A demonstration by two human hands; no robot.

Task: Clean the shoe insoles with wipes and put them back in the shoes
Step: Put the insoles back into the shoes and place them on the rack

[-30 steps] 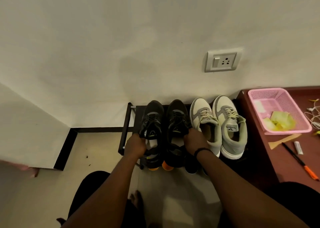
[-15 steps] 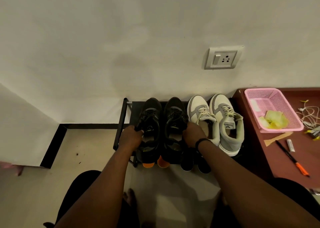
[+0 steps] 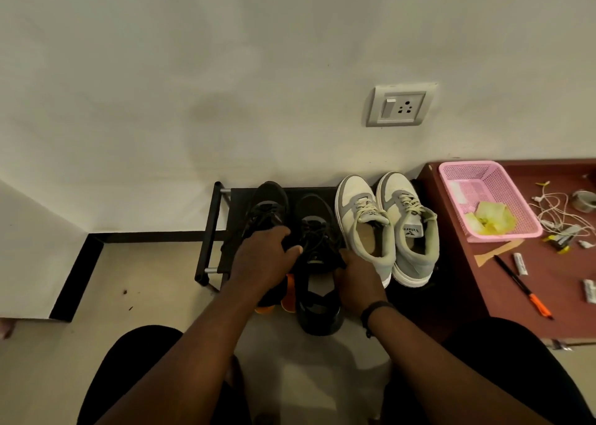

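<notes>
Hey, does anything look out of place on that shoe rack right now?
Yes. The right-hand black shoe sticks out past the rack's front edge, held by both hands, while the white pair sits squarely in line.

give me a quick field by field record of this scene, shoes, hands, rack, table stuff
black shoes: pair on the rack, left of the pale pair
pale sneakers: pair side by side on the rack, untouched
left hand: grips the left black shoe
right hand: holds the right black shoe, whose heel juts past the rack's front edge
rack: black frame against the wall
table: brown top right of the rack
basket: pink, yellow-green crumpled piece inside
pen: black with orange end on the table
wipes: cannot tell
</notes>
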